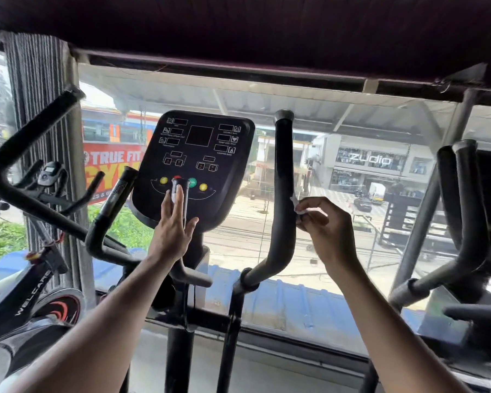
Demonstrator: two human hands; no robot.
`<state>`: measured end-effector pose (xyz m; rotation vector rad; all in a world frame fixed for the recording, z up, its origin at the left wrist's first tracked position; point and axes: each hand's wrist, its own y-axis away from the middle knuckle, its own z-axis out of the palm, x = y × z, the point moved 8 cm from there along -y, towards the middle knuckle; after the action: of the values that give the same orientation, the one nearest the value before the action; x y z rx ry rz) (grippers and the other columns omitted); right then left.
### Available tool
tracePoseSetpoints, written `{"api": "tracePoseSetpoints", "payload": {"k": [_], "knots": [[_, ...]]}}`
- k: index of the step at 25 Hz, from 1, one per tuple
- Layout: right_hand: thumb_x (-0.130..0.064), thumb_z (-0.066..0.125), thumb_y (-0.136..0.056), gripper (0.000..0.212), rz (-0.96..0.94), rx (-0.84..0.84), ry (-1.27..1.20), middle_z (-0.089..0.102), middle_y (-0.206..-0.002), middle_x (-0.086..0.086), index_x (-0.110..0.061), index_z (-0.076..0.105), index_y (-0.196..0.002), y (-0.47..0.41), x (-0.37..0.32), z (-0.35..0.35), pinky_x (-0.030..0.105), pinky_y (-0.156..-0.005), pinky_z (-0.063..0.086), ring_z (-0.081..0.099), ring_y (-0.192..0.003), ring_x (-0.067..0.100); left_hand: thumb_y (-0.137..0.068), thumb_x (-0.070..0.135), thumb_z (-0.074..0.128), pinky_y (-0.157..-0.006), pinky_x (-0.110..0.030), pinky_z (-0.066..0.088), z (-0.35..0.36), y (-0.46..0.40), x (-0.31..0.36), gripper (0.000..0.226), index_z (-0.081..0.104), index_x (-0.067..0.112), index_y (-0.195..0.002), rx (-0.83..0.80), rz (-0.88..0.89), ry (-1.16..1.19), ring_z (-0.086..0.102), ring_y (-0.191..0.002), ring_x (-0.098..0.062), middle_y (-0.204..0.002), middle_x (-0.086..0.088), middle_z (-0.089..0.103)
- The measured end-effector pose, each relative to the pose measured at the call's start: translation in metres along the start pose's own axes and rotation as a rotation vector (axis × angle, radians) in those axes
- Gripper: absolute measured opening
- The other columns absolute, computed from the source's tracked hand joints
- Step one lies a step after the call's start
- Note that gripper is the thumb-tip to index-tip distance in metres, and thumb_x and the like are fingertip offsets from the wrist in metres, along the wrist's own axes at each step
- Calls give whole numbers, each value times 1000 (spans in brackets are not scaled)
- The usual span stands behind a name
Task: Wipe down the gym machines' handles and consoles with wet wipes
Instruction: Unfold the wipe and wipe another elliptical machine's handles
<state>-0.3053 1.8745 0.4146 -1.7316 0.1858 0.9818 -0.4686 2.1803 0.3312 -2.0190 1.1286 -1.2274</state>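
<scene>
Fingers of the right hand (322,222) pinch a white wet wipe (297,206) against the upright black handle (283,177) right of centre frame, while the left hand (173,228), fingers straight, rests beside a short grip below the console (194,163).

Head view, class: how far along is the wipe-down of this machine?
Nothing can be confirmed as finished; no surface shows a visible wet trace. In hand: the right hand pinches a wet wipe against the upright right handle. The left hand rests with straight fingers on a short grip before the console. Possibly left: console, left handle.
</scene>
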Motion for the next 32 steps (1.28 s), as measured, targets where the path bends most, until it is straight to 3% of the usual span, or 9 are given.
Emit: {"api": "tracePoseSetpoints", "payload": {"k": [3, 7, 9, 12, 16, 23, 27, 29, 32], "knots": [[1, 70, -92, 11, 177, 37, -259, 69, -98, 16, -9, 68, -90, -35, 13, 2, 37, -79, 61, 74, -87, 25, -101, 27, 63, -90, -57, 60, 0, 0, -2, 91, 0, 24, -167, 3, -5, 8, 24, -154, -38, -172, -14, 5], [-10, 66, -96, 5, 336, 75, -553, 64, -76, 0, -11, 65, -101, -53, 31, 37, 26, -60, 47, 60, -62, 11, -101, 29, 63, -89, -61, 59, 2, 0, -5, 90, 1, 25, -167, -10, -21, 5, 29, -151, -41, -171, -16, 9], [-15, 68, -94, 17, 407, 24, -662, 62, -78, -1, -10, 61, -109, -43, 40, 49, 25, -60, 44, 58, -65, 12, -102, 29, 63, -88, -61, 59, 1, 1, -5, 90, 1, 26, -167, -8, -20, 7, 29, -151, -41, -171, -16, 9], [-18, 81, -77, 38, 363, -157, -752, 69, -96, 7, -11, 58, -105, -18, 49, 53, 31, -73, 54, 66, -89, 23, -102, 30, 62, -86, -60, 60, 1, 1, -4, 89, 1, 27, -167, -8, -22, 12, 32, -150, -43, -171, -15, 10], [-6, 66, -88, 17, 362, -288, -737, 72, -96, 10, -7, 59, -103, -3, 57, 53, 40, -91, 59, 70, -93, 25, -102, 30, 63, -85, -60, 60, 2, 0, -5, 90, 1, 27, -167, -12, -40, 10, 39, -145, -45, -170, -16, 11], [-8, 72, -93, 10, 368, -259, -784, 61, -93, -3, -16, 67, -94, -47, 29, 90, 25, -102, 47, 61, -97, 9, -100, 29, 66, -85, -59, 61, 3, 2, -4, 96, -2, 28, -166, -32, -46, 0, 42, -143, -47, -170, -18, 10], [-20, 99, -60, 41, 510, -388, -934, 63, -85, -4, -15, 76, -93, -24, 59, 97, 16, -69, 55, 62, -70, 3, -98, 27, 68, -83, -58, 61, 2, 1, -7, 96, 1, 29, -167, -20, -33, 2, 47, -140, -46, -170, -13, 12], [-19, 91, -74, 26, 432, -533, -883, 56, -75, -5, -15, 68, -85, -14, 57, 99, 16, -56, 49, 54, -58, 4, -98, 27, 68, -83, -56, 61, 4, 0, -7, 95, 2, 28, -167, -16, -40, -11, 49, -137, -46, -170, -13, 13], [-8, 65, -92, 9, 400, -515, -633, 57, -76, 3, -10, 67, -84, -14, 63, 86, 24, -61, 46, 51, -62, 12, -98, 27, 69, -84, -56, 60, 3, 1, -8, 95, 3, 28, -167, -8, -40, 11, 46, -141, -45, -170, -13, 13]]}}
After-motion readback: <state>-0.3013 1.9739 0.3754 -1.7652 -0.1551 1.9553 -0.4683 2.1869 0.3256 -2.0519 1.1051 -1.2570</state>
